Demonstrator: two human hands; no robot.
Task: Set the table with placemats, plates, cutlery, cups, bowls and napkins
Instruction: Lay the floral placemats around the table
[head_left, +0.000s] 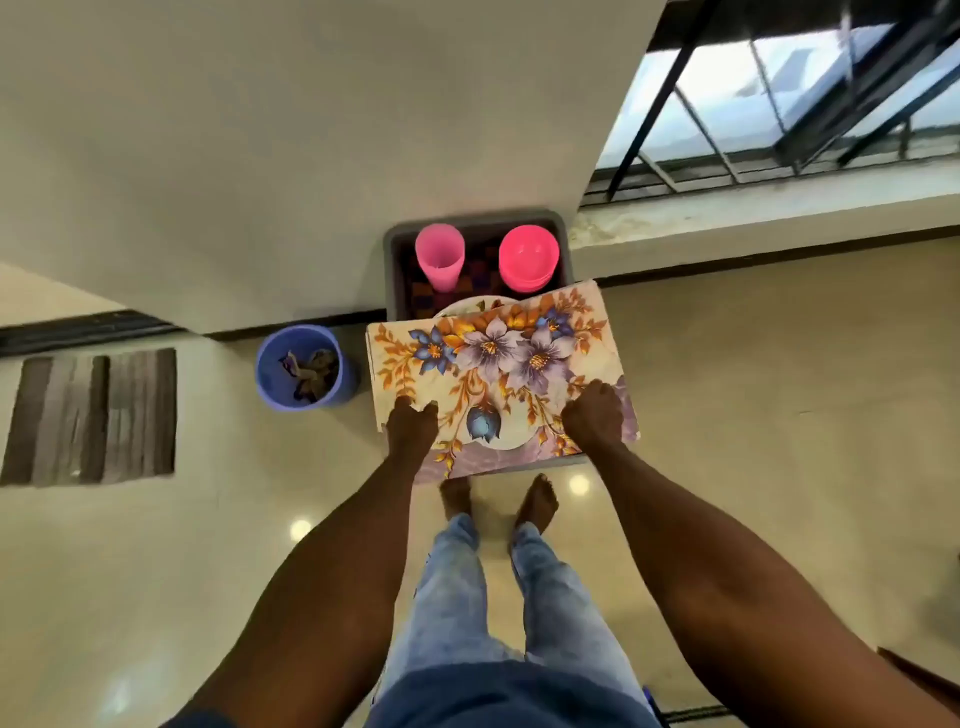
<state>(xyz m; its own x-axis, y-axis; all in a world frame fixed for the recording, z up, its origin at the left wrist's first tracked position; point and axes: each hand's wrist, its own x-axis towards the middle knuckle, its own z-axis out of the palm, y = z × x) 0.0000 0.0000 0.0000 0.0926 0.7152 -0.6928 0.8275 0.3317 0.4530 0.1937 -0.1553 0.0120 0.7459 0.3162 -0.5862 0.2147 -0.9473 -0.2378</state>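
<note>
Both hands, left hand (410, 423) and right hand (592, 415), grasp a floral placemat (493, 358) over the grey tub (563, 234) holding pink cups (439, 254) and bowls (529, 257); setting seems barely begun.

The near half of the grey bin (563, 244) is covered by a floral placemat (498, 369). Its far half is occupied by pink cups (439, 257) and pink bowls (529, 258), with a gap between them. The left flank is blocked by a blue bucket (304, 366).
</note>
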